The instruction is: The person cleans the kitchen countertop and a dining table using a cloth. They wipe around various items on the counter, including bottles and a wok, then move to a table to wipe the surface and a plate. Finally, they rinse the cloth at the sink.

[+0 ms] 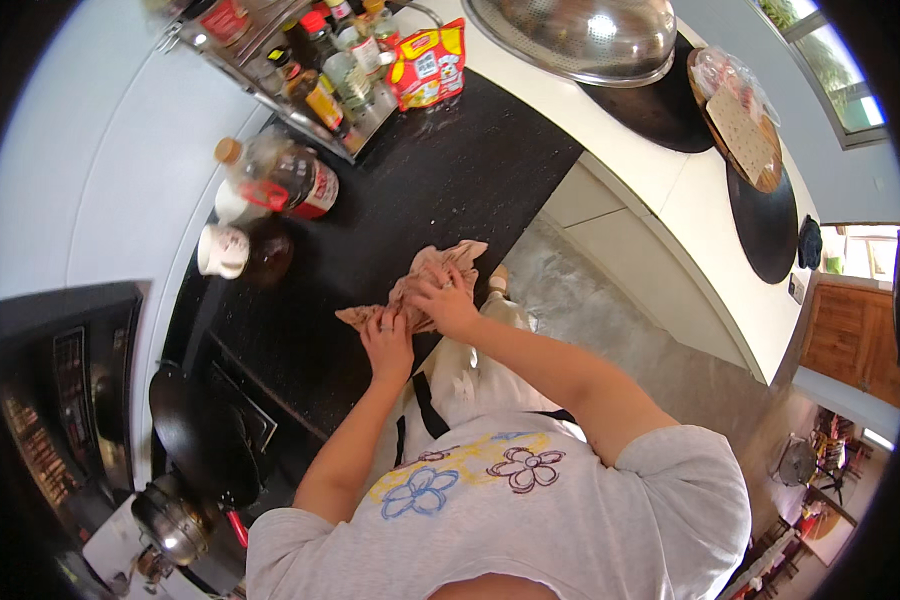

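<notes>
A crumpled pinkish-brown cloth (422, 262) lies bunched on the black countertop (410, 180), near its front edge. My right hand (445, 303) presses down on the cloth, its fingers bent into the folds. Just left of it, my left hand (387, 343) grips the cloth's near edge, where the fingertips are partly hidden. One corner of the cloth pokes out beyond the left hand, and another part spreads past the right hand.
Against the wall stand a large dark sauce bottle (295, 180) and a white cup (222, 250). A seasoning rack (320, 95) and a red-yellow packet (427, 65) sit farther back. A black wok (200, 430) is at left; a metal colander (580, 35) tops the white counter (660, 170).
</notes>
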Tool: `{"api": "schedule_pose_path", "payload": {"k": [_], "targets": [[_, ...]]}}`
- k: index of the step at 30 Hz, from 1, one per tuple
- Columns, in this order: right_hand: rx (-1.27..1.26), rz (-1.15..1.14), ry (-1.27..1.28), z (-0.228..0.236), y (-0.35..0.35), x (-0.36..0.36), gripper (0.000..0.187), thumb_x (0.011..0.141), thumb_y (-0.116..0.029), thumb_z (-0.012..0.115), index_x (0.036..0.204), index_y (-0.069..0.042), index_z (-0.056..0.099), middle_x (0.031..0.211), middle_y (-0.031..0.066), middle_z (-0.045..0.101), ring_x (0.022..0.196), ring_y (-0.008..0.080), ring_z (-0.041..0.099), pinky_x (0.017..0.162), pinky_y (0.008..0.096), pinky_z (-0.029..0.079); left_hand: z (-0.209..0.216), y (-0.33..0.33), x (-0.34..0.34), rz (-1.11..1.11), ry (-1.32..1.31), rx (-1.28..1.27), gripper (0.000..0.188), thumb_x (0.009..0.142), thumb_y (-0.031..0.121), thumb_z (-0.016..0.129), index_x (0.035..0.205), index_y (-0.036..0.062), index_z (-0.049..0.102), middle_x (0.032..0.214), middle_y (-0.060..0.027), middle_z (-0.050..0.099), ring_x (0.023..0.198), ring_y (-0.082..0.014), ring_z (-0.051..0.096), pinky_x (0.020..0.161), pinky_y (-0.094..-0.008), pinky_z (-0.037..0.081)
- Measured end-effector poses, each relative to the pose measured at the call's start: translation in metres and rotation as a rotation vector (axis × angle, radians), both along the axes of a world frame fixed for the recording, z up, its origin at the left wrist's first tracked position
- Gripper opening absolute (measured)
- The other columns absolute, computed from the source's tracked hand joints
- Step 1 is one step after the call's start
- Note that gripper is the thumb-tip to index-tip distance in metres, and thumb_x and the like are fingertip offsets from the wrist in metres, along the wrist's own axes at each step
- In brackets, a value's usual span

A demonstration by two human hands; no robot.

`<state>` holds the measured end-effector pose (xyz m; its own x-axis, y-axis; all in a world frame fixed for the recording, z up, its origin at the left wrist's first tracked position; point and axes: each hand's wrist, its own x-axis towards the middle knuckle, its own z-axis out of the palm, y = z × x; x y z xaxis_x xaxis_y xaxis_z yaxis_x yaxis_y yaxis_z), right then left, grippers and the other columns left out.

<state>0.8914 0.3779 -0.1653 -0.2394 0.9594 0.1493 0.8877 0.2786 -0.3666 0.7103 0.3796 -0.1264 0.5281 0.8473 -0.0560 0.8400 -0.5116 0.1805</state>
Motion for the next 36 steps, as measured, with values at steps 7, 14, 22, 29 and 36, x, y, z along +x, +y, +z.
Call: {"api": "schedule_pose_path", "payload": {"k": [7,14,22,29,36], "targets": [[-0.329,0.167,0.338,0.055,0.045,-0.027,0.044,0.08,-0.015,0.065,0.122,-0.024,0.062,0.11,0.0068,0.06,0.115,0.0329,0.051,0.096,0.0572,0.04,0.051,0.015,-0.05,0.292,-0.306,-0.301,0.033,0.093,0.015,0.055,0.125,0.0063,0.053,0.123,-0.0172,0.051,0.099,-0.038,0.06,0.092,-0.0494,0.044],[0.036,0.043,0.148,0.041,0.033,-0.018,0.037,0.083,-0.019,0.064,0.12,-0.022,0.062,0.138,0.004,0.047,0.136,0.0309,0.036,0.103,0.062,0.034,-0.001,0.039,-0.017,0.09,-0.278,0.077,0.05,0.087,0.011,0.062,0.135,0.0044,0.05,0.135,-0.0175,0.045,0.123,-0.0417,0.044,0.102,-0.0486,0.039],[0.101,-0.148,-0.015,0.01,0.064,0.075,0.056,0.08,-0.001,0.054,0.131,-0.023,0.055,0.143,-0.0014,0.049,0.134,0.0263,0.041,0.103,0.0473,0.033,-0.011,0.124,0.057,-0.225,-0.452,-0.069,0.049,0.091,0.002,0.053,0.139,0.0101,0.051,0.137,-0.0178,0.046,0.125,-0.0421,0.043,0.104,-0.046,0.04],[0.221,-0.45,0.133,0.015,0.081,0.099,0.031,0.079,-0.004,0.055,0.106,-0.015,0.068,0.103,0.0102,0.069,0.086,0.0322,0.063,0.08,0.0436,0.05,0.009,0.159,0.144,-0.119,-0.393,-0.074,0.056,0.076,0.006,0.069,0.13,0.0159,0.055,0.123,-0.0138,0.06,0.103,-0.0378,0.058,0.093,-0.0435,0.047],[0.211,-0.396,0.44,-0.013,-0.039,0.037,0.014,0.078,-0.021,0.062,0.079,-0.009,0.067,0.083,0.0142,0.065,0.083,0.0334,0.062,0.083,0.0449,0.05,0.003,0.026,0.075,-0.122,-0.226,-0.128,0.044,0.076,0.006,0.071,0.119,0.006,0.065,0.122,-0.015,0.064,0.109,-0.0365,0.058,0.095,-0.0458,0.046]]}}
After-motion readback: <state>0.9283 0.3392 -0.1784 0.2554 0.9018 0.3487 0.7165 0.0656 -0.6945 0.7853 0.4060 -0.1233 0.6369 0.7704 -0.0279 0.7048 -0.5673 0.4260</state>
